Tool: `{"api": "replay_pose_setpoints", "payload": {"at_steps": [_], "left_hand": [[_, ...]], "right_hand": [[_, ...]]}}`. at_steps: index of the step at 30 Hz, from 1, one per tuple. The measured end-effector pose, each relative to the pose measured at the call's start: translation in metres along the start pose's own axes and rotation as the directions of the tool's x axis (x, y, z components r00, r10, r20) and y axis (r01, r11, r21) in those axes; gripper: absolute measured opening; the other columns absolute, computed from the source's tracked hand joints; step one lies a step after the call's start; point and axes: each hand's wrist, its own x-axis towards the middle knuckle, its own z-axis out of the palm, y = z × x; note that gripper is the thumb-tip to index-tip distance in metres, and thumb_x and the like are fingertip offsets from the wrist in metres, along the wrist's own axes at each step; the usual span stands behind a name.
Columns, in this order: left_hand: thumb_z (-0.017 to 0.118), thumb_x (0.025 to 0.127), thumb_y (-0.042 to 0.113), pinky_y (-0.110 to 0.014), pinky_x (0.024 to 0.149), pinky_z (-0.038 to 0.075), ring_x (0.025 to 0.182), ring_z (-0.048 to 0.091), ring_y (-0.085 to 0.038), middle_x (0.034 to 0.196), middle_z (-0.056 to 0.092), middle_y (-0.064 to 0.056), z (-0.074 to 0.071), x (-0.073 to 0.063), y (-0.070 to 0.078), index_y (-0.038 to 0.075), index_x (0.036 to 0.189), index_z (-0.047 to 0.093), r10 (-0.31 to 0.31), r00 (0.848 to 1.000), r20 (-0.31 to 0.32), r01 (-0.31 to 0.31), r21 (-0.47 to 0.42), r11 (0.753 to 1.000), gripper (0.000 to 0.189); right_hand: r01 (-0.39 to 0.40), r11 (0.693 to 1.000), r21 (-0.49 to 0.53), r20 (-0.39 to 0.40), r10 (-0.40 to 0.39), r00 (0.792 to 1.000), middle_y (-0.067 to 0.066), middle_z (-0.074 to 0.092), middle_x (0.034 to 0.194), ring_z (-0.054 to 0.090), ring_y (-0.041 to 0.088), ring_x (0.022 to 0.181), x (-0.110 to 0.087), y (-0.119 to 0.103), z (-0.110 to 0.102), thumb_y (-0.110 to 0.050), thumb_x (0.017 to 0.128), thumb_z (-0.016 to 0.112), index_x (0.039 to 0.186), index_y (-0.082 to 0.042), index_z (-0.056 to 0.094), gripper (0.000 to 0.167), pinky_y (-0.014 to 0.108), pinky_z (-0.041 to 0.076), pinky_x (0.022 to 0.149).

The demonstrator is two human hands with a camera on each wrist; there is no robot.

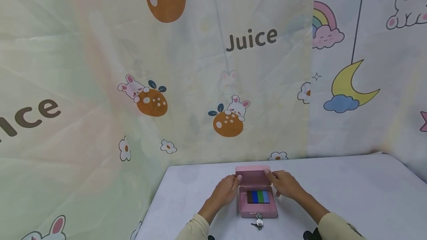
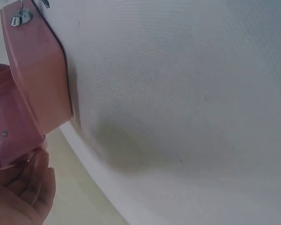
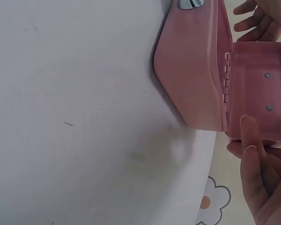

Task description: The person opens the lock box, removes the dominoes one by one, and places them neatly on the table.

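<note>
A pink metal lock box (image 1: 245, 210) stands on the table with its lid (image 1: 252, 177) raised. Inside lies a row of striped pieces (image 1: 258, 197) in brown, blue, green and light blue. Keys (image 1: 258, 225) hang from the lock at its front. My left hand (image 1: 225, 190) holds the lid's left edge, thumb at the front; in the left wrist view its curled fingers (image 2: 40, 180) show beside the lid. On the other side my right hand (image 1: 288, 185) pinches the lid's right edge. Hinges (image 3: 226, 79) join lid and box in the right wrist view.
The white tabletop (image 1: 350, 192) reaches far to the right; its back edge lies just behind the box. A printed cloth (image 1: 200, 84) with rabbits and fruit hangs behind the table. Dark objects (image 1: 311, 234) poke in at the bottom, by the right sleeve.
</note>
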Motion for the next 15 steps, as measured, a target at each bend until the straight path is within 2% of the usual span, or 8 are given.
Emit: {"api": "replay_pose_setpoints", "payload": {"at_steps": [6,11,15], "left_hand": [[0.029,0.109,0.047,-0.042,0.088,0.056,0.101,0.066,-0.02,0.114,0.071,-0.012,0.0028,-0.0018,-0.0024,-0.003,0.13,0.062,0.014,1.0,0.001,-0.014,0.011,1.0,0.064],[0.034,0.108,0.049,-0.037,0.081,0.056,0.092,0.063,-0.017,0.107,0.07,-0.01,0.0026,-0.0055,-0.0012,-0.006,0.132,0.06,-0.01,1.0,0.005,0.01,0.016,1.0,0.065],[0.038,0.107,0.045,-0.037,0.081,0.055,0.093,0.064,-0.018,0.106,0.069,-0.01,0.005,-0.0076,-0.0003,-0.007,0.132,0.059,-0.027,1.0,-0.014,0.028,0.04,0.999,0.061]], "right_hand": [[-0.001,1.0,0.019,0.008,0.0,1.0,0.018,0.073,0.106,0.062,0.016,0.055,-0.0006,0.0036,0.0001,-0.054,0.102,0.047,0.132,0.009,0.058,0.07,0.03,0.046,0.055],[0.002,1.0,0.023,0.03,-0.003,1.0,0.025,0.069,0.117,0.063,0.016,0.057,-0.0027,0.0077,0.0002,-0.054,0.101,0.05,0.138,0.011,0.051,0.075,0.03,0.047,0.056],[0.017,1.0,0.026,0.022,-0.018,1.0,0.026,0.068,0.119,0.062,0.015,0.056,-0.0062,0.0092,-0.0005,-0.049,0.099,0.057,0.138,0.009,0.052,0.07,0.03,0.048,0.055]]}}
